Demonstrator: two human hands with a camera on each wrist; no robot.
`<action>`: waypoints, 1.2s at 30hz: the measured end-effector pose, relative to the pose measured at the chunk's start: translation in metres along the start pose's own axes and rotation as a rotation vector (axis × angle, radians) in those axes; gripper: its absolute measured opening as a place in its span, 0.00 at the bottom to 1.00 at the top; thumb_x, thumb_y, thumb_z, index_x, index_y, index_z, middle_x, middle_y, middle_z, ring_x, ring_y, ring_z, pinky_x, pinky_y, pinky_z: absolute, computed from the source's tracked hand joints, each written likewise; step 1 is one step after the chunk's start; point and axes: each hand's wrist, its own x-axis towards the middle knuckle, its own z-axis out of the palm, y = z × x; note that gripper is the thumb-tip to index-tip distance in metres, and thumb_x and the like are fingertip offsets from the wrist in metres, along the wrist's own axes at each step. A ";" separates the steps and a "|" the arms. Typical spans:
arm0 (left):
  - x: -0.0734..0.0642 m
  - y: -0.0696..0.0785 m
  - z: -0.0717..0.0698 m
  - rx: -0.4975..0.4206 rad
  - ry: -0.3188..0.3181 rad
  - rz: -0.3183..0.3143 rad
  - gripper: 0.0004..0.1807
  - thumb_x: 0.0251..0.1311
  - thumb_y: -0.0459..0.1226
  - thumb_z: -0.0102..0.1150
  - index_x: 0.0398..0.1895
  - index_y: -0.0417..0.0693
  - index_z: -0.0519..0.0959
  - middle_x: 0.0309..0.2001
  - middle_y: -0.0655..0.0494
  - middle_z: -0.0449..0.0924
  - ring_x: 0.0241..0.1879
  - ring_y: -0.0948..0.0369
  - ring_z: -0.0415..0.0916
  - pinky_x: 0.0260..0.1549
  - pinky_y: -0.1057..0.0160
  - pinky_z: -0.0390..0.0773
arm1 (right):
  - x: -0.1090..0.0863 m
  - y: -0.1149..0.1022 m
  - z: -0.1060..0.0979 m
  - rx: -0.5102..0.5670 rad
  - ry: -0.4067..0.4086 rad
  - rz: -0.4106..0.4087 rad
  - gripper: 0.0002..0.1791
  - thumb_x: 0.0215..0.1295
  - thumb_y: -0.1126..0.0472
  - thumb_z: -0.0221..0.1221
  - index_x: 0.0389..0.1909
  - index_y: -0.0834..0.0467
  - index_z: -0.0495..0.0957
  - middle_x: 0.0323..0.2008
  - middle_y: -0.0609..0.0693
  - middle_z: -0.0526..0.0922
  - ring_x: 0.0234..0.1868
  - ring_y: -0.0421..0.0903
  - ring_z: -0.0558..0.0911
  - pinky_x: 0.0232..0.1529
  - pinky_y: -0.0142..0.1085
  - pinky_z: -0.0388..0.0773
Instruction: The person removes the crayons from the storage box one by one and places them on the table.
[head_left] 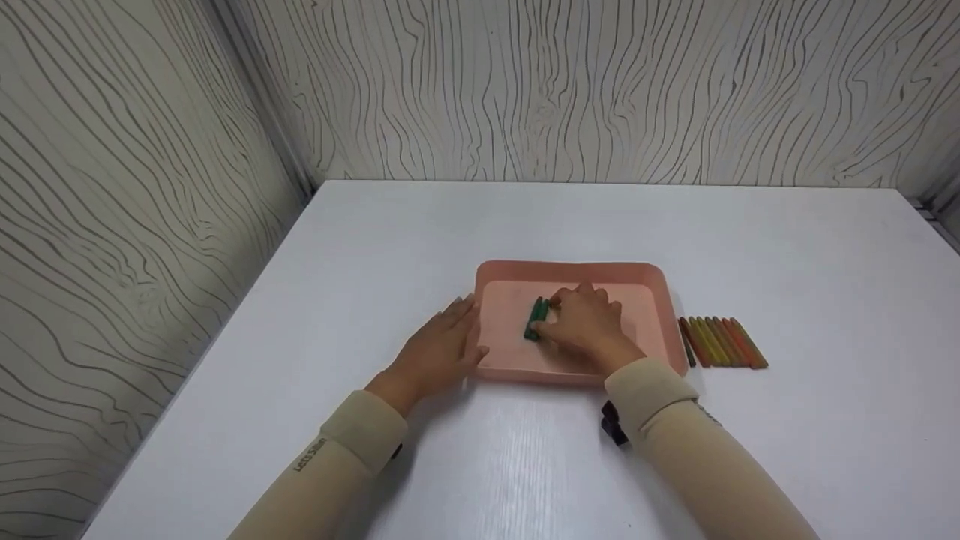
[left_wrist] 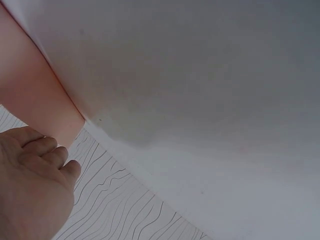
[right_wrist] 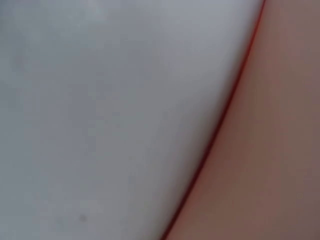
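Note:
Inside a shallow pink tray point(head_left: 507, 355), a few green crayons point(head_left: 533, 318) lie side by side, left of the middle. My right hand point(head_left: 589, 322) reaches over the tray's front wall and pinches the nearest green crayon lengthwise, thumb at its near end and fingertips at its far end. Against the tray's left wall rests my left hand point(head_left: 439, 349), fingers extended along it and thumb by the near left corner. The left wrist view has the left hand point(left_wrist: 35, 185) beside the pink wall; the right wrist view holds only tray wall point(right_wrist: 270, 150) and tabletop, no hand.
Right of the tray, a row of several crayons point(head_left: 724, 342) in brown, yellow, olive and orange lies on the white table point(head_left: 360, 247). Wood-grain patterned panels point(head_left: 585, 90) rise behind the table and on its left. A black device point(head_left: 613, 424) sits under the right cuff.

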 end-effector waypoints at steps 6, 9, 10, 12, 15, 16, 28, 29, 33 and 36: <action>-0.001 0.001 -0.001 0.006 0.010 0.013 0.36 0.70 0.50 0.43 0.73 0.38 0.53 0.74 0.50 0.47 0.73 0.55 0.43 0.68 0.56 0.49 | 0.003 0.001 0.000 0.098 -0.054 0.019 0.30 0.55 0.47 0.65 0.56 0.60 0.76 0.48 0.56 0.73 0.51 0.57 0.67 0.48 0.53 0.59; -0.001 0.002 -0.001 0.004 0.011 0.012 0.36 0.70 0.50 0.43 0.73 0.39 0.53 0.74 0.50 0.47 0.73 0.55 0.43 0.68 0.56 0.49 | 0.003 0.001 0.000 0.151 -0.072 0.034 0.29 0.54 0.50 0.65 0.55 0.61 0.77 0.48 0.55 0.73 0.51 0.56 0.67 0.48 0.52 0.58; -0.001 0.002 -0.002 0.005 0.010 0.011 0.36 0.70 0.50 0.43 0.73 0.39 0.53 0.74 0.50 0.47 0.73 0.55 0.43 0.68 0.56 0.49 | 0.003 0.000 0.000 0.169 -0.078 0.037 0.28 0.53 0.51 0.65 0.54 0.61 0.77 0.48 0.55 0.73 0.51 0.56 0.67 0.49 0.52 0.58; -0.001 0.002 -0.002 0.003 0.012 0.012 0.36 0.70 0.50 0.43 0.73 0.39 0.53 0.74 0.50 0.47 0.73 0.55 0.43 0.68 0.56 0.49 | 0.003 -0.001 0.000 0.211 -0.082 0.042 0.27 0.53 0.53 0.65 0.53 0.61 0.78 0.49 0.55 0.75 0.51 0.56 0.68 0.49 0.53 0.57; -0.001 0.001 -0.001 0.004 0.012 0.012 0.36 0.71 0.51 0.43 0.73 0.39 0.53 0.74 0.50 0.47 0.73 0.55 0.43 0.68 0.56 0.49 | 0.003 -0.003 0.000 0.266 -0.090 0.044 0.25 0.52 0.56 0.65 0.51 0.61 0.80 0.49 0.54 0.78 0.50 0.55 0.71 0.51 0.54 0.57; -0.001 0.001 -0.001 0.005 0.011 0.012 0.36 0.71 0.51 0.43 0.73 0.39 0.53 0.74 0.50 0.47 0.73 0.55 0.43 0.68 0.56 0.49 | 0.003 -0.004 0.000 0.279 -0.093 0.044 0.24 0.51 0.57 0.65 0.51 0.61 0.81 0.48 0.53 0.79 0.50 0.54 0.72 0.51 0.55 0.57; 0.000 0.000 0.000 0.021 0.009 0.006 0.36 0.70 0.51 0.43 0.74 0.40 0.52 0.74 0.51 0.47 0.73 0.56 0.43 0.68 0.56 0.50 | 0.000 -0.015 0.005 0.264 -0.067 0.092 0.14 0.52 0.58 0.64 0.40 0.58 0.80 0.30 0.46 0.81 0.38 0.48 0.77 0.55 0.55 0.54; 0.000 0.000 0.000 0.023 0.007 0.006 0.36 0.70 0.52 0.43 0.74 0.40 0.52 0.74 0.51 0.47 0.73 0.56 0.43 0.68 0.56 0.49 | -0.001 -0.016 0.005 0.258 -0.064 0.093 0.13 0.51 0.58 0.64 0.38 0.58 0.81 0.29 0.45 0.82 0.38 0.48 0.78 0.55 0.55 0.54; -0.001 -0.001 0.001 0.025 0.007 0.017 0.37 0.71 0.52 0.42 0.74 0.40 0.51 0.75 0.51 0.46 0.73 0.55 0.42 0.68 0.55 0.50 | -0.001 -0.017 0.005 0.245 -0.045 0.100 0.12 0.51 0.59 0.65 0.37 0.58 0.82 0.29 0.46 0.83 0.38 0.48 0.79 0.56 0.55 0.57; -0.001 -0.002 0.001 0.029 0.010 0.021 0.37 0.71 0.52 0.42 0.74 0.40 0.50 0.75 0.51 0.45 0.73 0.55 0.42 0.68 0.55 0.49 | -0.001 -0.016 0.003 0.241 -0.037 0.098 0.13 0.52 0.59 0.64 0.39 0.59 0.83 0.32 0.47 0.83 0.37 0.48 0.79 0.54 0.52 0.63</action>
